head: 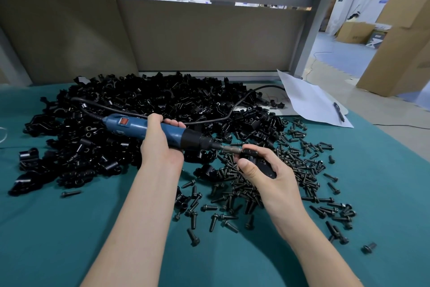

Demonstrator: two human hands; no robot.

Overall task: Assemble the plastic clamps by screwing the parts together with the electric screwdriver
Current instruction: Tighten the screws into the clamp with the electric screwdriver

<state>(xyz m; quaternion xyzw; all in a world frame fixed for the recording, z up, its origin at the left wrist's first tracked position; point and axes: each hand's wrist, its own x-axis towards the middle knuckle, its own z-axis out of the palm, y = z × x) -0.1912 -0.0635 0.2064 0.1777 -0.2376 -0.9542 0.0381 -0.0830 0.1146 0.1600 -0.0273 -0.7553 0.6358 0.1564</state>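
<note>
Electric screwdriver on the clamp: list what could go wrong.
The bit meets the clamp that the right hand pinches, close to its fingers; a slip could hurt them. The left hand grips the electric screwdriver freehand, so it may drive crooked. Its cord crosses the clamp pile and could drag parts.

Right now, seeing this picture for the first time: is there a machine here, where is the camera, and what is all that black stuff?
There is no machine here, only a person's two bare hands. The single picture comes from a camera worn on the person's head, looking forward and down at the work.

The left hand grips a blue electric screwdriver. The right hand holds a black plastic clamp, and the screwdriver's tip meets it.

On the green table cover, a big heap of black clamp parts lies to the left and dark screws are scattered to the right. Farther back lie a white paper and a pen.
</note>
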